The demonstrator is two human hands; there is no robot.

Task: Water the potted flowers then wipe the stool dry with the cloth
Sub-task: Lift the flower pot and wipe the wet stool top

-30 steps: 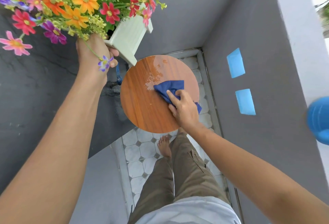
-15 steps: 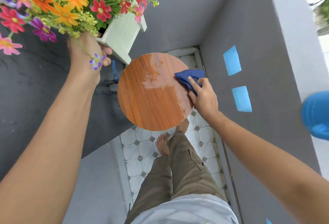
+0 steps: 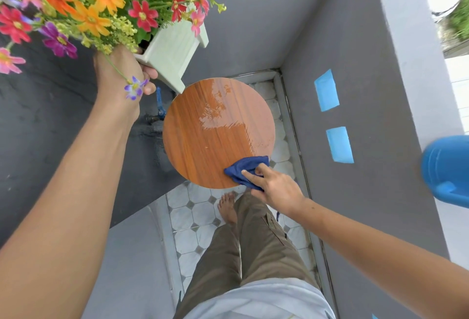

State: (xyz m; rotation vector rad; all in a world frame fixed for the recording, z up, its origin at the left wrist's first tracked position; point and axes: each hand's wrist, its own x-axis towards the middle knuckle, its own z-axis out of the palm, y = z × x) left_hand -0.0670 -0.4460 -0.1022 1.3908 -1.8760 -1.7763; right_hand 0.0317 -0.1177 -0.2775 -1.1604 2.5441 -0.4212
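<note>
A round wooden stool (image 3: 203, 146) stands below me on the tiled floor, with a shiny wet patch on its far right part. My right hand (image 3: 274, 186) presses a dark blue cloth (image 3: 243, 166) on the stool's near right edge. My left hand (image 3: 121, 70) holds a white pot (image 3: 172, 50) of colourful flowers (image 3: 101, 1) up in the air, left of and above the stool.
A blue watering can (image 3: 446, 166) sits on the ledge at the right edge. Grey walls close in on both sides, the right one with two blue tape patches (image 3: 338, 143). A blue-handled tap (image 3: 158, 105) sticks out of the left wall. My bare foot (image 3: 228, 207) is beneath the stool.
My right hand slid the cloth from the stool's middle to its far right edge, then back to the near right edge. The flower pot stays lifted in my left hand.
</note>
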